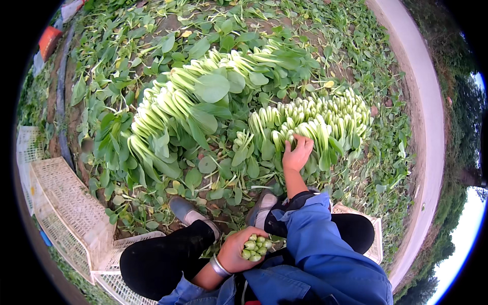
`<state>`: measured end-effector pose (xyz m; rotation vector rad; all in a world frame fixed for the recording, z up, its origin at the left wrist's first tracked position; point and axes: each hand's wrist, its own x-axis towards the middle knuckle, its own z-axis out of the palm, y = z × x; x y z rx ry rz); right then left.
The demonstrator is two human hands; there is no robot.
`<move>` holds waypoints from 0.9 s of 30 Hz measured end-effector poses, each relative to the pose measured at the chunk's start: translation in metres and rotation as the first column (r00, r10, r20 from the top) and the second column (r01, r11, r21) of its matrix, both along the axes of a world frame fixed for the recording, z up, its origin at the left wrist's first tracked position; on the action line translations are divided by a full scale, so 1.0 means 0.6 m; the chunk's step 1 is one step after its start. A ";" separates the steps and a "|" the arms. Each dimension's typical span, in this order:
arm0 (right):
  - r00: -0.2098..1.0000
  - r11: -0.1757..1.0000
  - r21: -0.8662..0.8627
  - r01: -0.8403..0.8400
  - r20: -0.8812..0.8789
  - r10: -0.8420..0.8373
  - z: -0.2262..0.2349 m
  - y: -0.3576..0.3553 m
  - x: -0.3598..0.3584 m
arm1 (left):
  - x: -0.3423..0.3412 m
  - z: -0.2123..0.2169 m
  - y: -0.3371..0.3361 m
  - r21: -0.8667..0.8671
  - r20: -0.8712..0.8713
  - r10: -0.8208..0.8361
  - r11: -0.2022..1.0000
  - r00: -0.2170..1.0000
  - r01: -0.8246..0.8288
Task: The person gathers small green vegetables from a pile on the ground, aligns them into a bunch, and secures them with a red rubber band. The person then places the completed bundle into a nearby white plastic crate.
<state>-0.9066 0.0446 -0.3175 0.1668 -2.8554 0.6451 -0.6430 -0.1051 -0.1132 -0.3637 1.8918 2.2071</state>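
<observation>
Bok choy (pixel 310 119) lies in two long rows across the middle of the frame, heads laid side by side with pale green-white stalk bases up and dark leaves spread beneath. One row (pixel 178 101) runs through the upper centre; the other sits right of centre, where the right hand (pixel 297 152) rests on its lower edge, fingers curled into the stalks and closing on a head, though whether it has full hold I cannot tell. The left hand (pixel 236 251), low in the frame just above the lap, is closed round a bunch (pixel 255 247) of small heads, their cut ends showing as a tight cluster of pale rounds.

By the look of it the step in hand is gathering heads into that bunch. Adding another would call for lifting a head clear of its neighbours and setting it base-level with the rest.

Loose trimmed leaves (pixel 122 66) litter the soil all round. White mesh crates (pixel 66 203) stand at lower left, another behind the knee at lower right. A pale path (pixel 424 101) curves down the right edge.
</observation>
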 end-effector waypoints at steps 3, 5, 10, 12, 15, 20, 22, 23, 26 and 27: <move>0.981 0.926 -0.350 -0.139 0.077 0.176 0.019 -0.004 0.036 | -0.004 0.001 -0.006 0.019 0.032 0.018 1.000 0.999 -0.019; 0.944 0.823 -0.547 -0.152 0.166 0.284 0.018 -0.013 0.056 | -0.010 -0.001 -0.006 -0.024 0.020 0.020 1.000 1.000 -0.020; 0.973 0.985 0.015 -0.174 0.157 0.170 -0.007 -0.045 -0.018 | -0.017 -0.013 -0.007 -0.030 -0.128 -0.013 1.000 0.992 0.009; 0.944 0.964 0.145 -0.223 0.277 0.176 -0.014 -0.033 -0.041 | -0.012 -0.015 -0.003 -0.040 -0.125 -0.001 0.999 0.992 -0.005; 0.934 0.954 -0.098 -0.282 0.201 0.296 0.034 -0.042 0.002 | -0.010 -0.007 -0.012 -0.170 -0.111 0.113 0.977 0.987 -0.131; 0.605 0.661 -0.685 -0.306 0.396 0.690 0.274 -0.052 0.139 | -0.013 0.015 -0.017 -0.280 -0.141 0.322 0.894 0.936 -0.350; 0.548 0.568 -0.776 -0.273 0.360 0.755 0.361 -0.047 0.187 | -0.003 -0.001 -0.002 -0.068 -0.155 0.327 0.938 0.932 -0.341; 0.521 0.570 -0.769 -0.289 0.373 0.768 0.384 -0.042 0.206 | 0.012 -0.003 0.002 -0.055 -0.157 0.324 0.940 0.933 -0.336; 0.543 0.564 -0.726 -0.394 0.311 0.780 0.436 -0.018 0.236 | 0.021 0.030 0.003 -0.156 -0.314 0.230 0.945 0.921 -0.289; 0.518 0.545 -0.723 -0.424 0.300 0.801 0.449 -0.013 0.244 | 0.030 0.033 0.000 -0.103 -0.297 0.217 0.961 0.930 -0.257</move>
